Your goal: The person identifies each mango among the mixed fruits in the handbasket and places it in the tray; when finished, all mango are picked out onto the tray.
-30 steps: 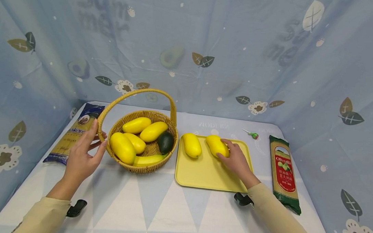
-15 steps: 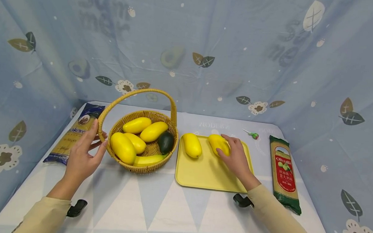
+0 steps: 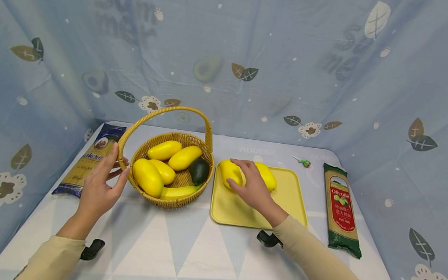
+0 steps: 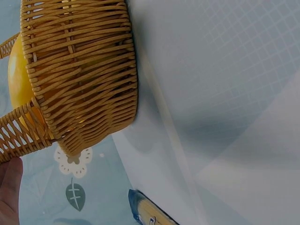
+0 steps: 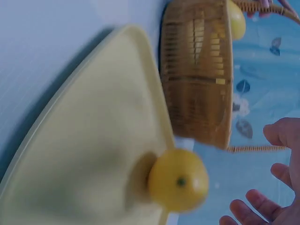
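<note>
My left hand (image 3: 101, 187) holds the wicker basket (image 3: 177, 204) at the foot of its arched handle, with thumb and fingers on either side. Inside lie several yellow mangoes (image 3: 164, 150), a dark green avocado (image 3: 199, 171) and a banana (image 3: 178, 193). My right hand (image 3: 254, 189) reaches over the yellow tray (image 3: 225, 214), fingers spread around the left mango (image 3: 228, 173) there. In the right wrist view those fingers stand apart from this mango (image 5: 178, 176). A second mango (image 3: 266, 176) lies beside it, partly hidden behind the hand.
Packaged spaghetti (image 3: 91, 162) lies left of the basket, and a green-ended pasta pack (image 3: 341, 206) lies at the far right. A wrapped lollipop (image 3: 304, 162) rests behind the tray. A patterned curtain (image 3: 226, 66) surrounds the tabletop.
My right hand has let go of the right mango, which sits slightly further right, and has moved left to the other mango. The left hand and basket stay put.
</note>
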A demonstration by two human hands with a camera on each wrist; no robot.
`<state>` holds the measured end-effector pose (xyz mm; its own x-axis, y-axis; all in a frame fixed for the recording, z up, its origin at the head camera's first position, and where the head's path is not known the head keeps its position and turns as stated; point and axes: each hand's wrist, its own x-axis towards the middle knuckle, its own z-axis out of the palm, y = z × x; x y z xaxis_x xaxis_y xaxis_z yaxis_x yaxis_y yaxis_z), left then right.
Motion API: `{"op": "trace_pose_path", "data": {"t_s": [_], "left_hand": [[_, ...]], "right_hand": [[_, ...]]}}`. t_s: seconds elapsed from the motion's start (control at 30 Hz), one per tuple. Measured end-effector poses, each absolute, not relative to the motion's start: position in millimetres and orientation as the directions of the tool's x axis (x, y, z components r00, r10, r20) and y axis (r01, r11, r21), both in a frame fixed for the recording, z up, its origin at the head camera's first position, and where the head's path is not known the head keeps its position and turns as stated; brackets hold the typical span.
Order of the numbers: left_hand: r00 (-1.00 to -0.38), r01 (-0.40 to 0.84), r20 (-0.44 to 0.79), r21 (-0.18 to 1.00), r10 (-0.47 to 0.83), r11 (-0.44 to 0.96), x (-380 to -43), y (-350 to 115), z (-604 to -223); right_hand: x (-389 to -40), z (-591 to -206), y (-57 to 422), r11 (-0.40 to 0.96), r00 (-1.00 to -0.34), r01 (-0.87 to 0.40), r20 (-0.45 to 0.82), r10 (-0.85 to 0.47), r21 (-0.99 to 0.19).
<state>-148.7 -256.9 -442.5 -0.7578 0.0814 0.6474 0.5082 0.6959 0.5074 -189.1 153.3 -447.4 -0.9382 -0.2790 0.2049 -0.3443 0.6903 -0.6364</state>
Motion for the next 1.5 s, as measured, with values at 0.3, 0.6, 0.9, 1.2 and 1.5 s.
{"op": "trace_pose_path", "data": {"t_s": [0.3,0.6,0.9,1.2,1.5], "left_hand": [[-0.747,0.508,0.661,0.497,0.072,0.703,-149.8,-255.1,-442.7],[-0.748,0.503,0.661,0.499,0.065,0.705,-149.7,-254.6,-442.2],[-0.765,0.47,0.642,0.498,0.054,0.729,-148.7,-255.3,-443.9],[-0.752,0.484,0.656,0.485,0.063,0.728,-149.0,-254.9,-444.1],[-0.746,0.487,0.663,0.479,0.062,0.73,-149.4,-255.3,-444.7]], "right_hand": [[-183.2,-445.6,84.9,0.611,-0.865,-0.472,0.201,-0.46,-0.635],[-176.6,-437.5,19.8,0.577,-0.83,-0.509,0.186,-0.526,-0.639],[-180.8,-441.9,-19.5,0.552,-0.824,-0.483,0.139,-0.55,-0.68],[-180.4,-448.7,-31.8,0.599,-0.803,-0.527,0.123,-0.583,-0.602],[-181.9,-451.6,-31.6,0.579,-0.797,-0.527,0.125,-0.591,-0.622]]}}
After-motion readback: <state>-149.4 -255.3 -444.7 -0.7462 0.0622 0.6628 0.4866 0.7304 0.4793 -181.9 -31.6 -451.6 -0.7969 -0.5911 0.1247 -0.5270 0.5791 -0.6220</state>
